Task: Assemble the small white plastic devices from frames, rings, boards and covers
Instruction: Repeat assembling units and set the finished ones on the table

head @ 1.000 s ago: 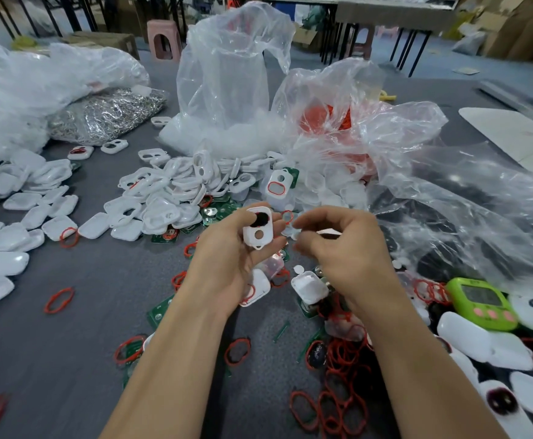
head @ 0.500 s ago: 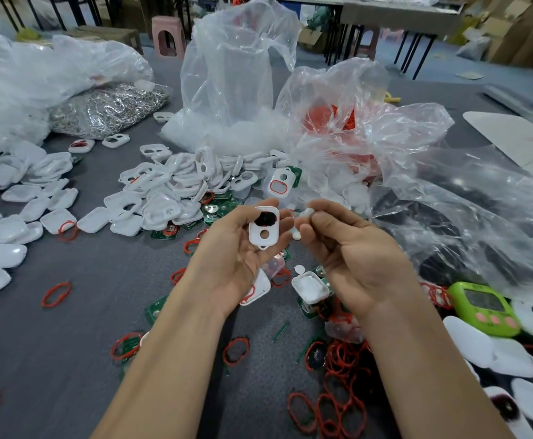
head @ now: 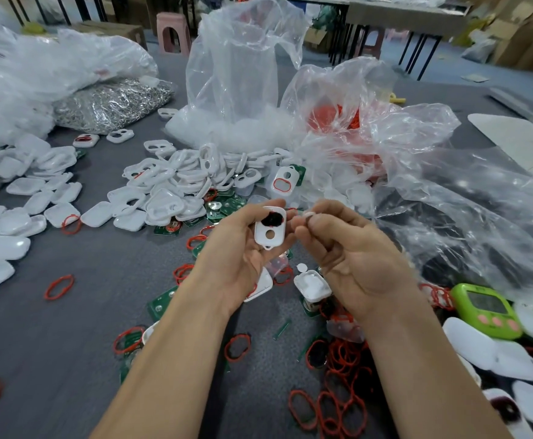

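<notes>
Two bare hands meet above the middle of the grey table [head: 53, 327]. One white frame [head: 269, 228] with two openings, the upper showing dark, is pinched upright in the left hand [head: 239, 251], thumb on its far edge. One tiny pale piece [head: 307, 214] sits nipped between thumb and fingertips of the right hand [head: 358, 264], just right of the frame. One open white cover [head: 312, 285] lies beneath them. Dozens of frames [head: 176, 185] heap farther off; many red rings [head: 338, 403] scatter near. One green timer [head: 486, 310] lies right.
</notes>
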